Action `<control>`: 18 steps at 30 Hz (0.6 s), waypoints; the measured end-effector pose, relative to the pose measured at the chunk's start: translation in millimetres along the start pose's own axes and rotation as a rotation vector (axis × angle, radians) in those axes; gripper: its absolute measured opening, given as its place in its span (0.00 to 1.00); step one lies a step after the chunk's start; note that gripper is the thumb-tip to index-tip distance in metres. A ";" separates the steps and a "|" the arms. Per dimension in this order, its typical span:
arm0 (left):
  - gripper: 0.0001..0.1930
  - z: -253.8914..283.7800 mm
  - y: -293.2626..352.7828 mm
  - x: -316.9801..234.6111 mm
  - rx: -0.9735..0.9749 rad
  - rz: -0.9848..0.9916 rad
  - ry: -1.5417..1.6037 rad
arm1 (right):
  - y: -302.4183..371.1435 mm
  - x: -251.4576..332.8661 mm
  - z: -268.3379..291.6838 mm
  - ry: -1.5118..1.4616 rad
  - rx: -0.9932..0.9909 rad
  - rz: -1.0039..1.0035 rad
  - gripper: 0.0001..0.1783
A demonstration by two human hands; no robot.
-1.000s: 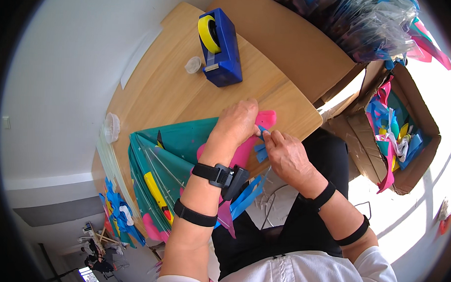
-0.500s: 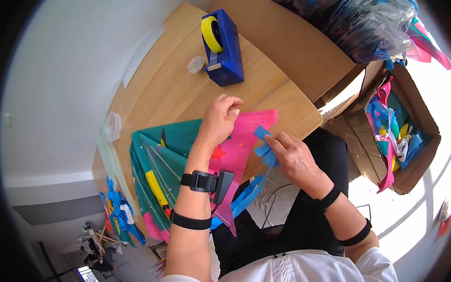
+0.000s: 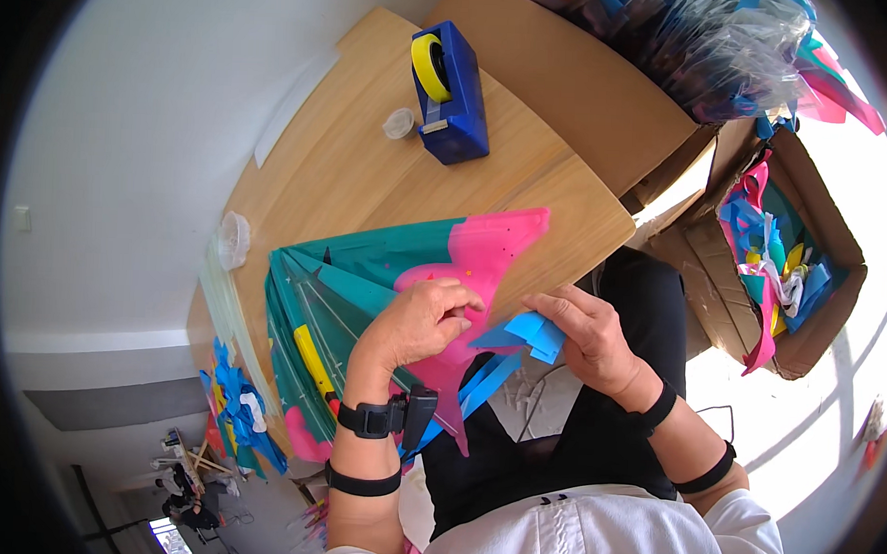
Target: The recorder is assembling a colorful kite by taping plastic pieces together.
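The wooden counter point(image 3: 369, 177) is broadest, with an open cardboard box point(image 3: 698, 276) of coloured scraps off to its right. A green and pink sheet point(image 3: 375, 284) lies on the counter, its pink part reaching over the near edge. Beyond it stands a blue tape dispenser point(image 3: 456, 102). The left hand point(image 3: 417, 323) is loose above the pink – fingers bent, thumb apart; whether it touches, I cannot tell. The right hand point(image 3: 596, 339) pinches folded blue strips point(image 3: 536, 335) just beside the sheet. Smallest is a clear plastic cup point(image 3: 399, 123) near the dispenser.
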State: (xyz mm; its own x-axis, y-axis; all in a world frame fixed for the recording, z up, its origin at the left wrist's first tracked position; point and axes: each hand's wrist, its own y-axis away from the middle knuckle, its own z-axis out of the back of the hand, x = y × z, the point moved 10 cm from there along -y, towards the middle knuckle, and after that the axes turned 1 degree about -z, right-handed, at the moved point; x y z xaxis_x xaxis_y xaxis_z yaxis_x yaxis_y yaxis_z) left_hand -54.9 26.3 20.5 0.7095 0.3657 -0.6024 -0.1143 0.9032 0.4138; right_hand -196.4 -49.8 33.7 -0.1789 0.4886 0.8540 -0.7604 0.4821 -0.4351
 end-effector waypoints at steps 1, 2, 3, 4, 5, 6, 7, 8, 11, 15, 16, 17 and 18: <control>0.11 -6.2 12.1 1.8 0.029 -0.022 -0.023 | 2.5 -10.4 4.2 -0.092 -0.046 -0.078 0.22; 0.09 -13.7 25.0 3.5 0.060 -0.045 -0.046 | 5.8 -22.1 7.1 -0.184 -0.092 -0.158 0.21; 0.07 -21.0 42.4 8.8 0.083 -0.004 -0.062 | 11.0 -39.8 4.9 -0.324 -0.143 -0.290 0.13; 0.06 -31.4 58.2 15.8 0.109 0.028 -0.072 | 16.2 -55.6 2.6 -0.504 -0.168 -0.409 0.11; 0.06 -46.3 74.8 26.1 0.182 0.058 -0.078 | 21.5 -71.0 0.1 -0.686 -0.194 -0.528 0.10; 0.05 -62.3 93.1 39.5 0.255 0.086 -0.083 | 27.7 -84.3 -4.2 -0.867 -0.222 -0.648 0.09; 0.04 -76.7 124.3 62.1 0.313 0.189 -0.085 | 25.1 -85.8 -10.2 -0.975 -0.204 -0.667 0.08; 0.04 -89.8 148.5 83.1 0.374 0.273 -0.077 | 25.4 -86.5 -13.1 -1.010 -0.176 -0.707 0.09; 0.05 -107.3 197.3 109.1 0.674 0.489 -0.122 | 28.3 -90.7 -25.5 -1.098 -0.100 -0.798 0.05; 0.07 -54.1 135.4 51.9 0.187 0.453 0.338 | 30.9 -91.9 -37.8 -1.113 -0.083 -0.838 0.06; 0.07 -35.9 111.5 39.7 -0.024 0.391 0.384 | 28.2 -88.4 -40.0 -1.100 -0.068 -0.823 0.06; 0.07 -18.5 90.9 28.0 -0.234 0.325 0.425 | 25.8 -84.9 -42.0 -1.086 -0.055 -0.807 0.07; 0.07 -12.4 64.0 18.9 -0.337 0.270 0.492 | 26.3 -85.0 -41.4 -1.047 -0.055 -0.801 0.07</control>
State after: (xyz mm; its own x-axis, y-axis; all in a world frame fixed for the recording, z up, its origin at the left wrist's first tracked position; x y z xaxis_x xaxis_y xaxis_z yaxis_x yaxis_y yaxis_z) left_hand -57.5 93.9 27.2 0.2330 0.5776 -0.7823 -0.5127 0.7566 0.4059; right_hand -175.3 -48.5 -62.2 -0.1079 -0.7224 0.6830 -0.8592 0.4134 0.3014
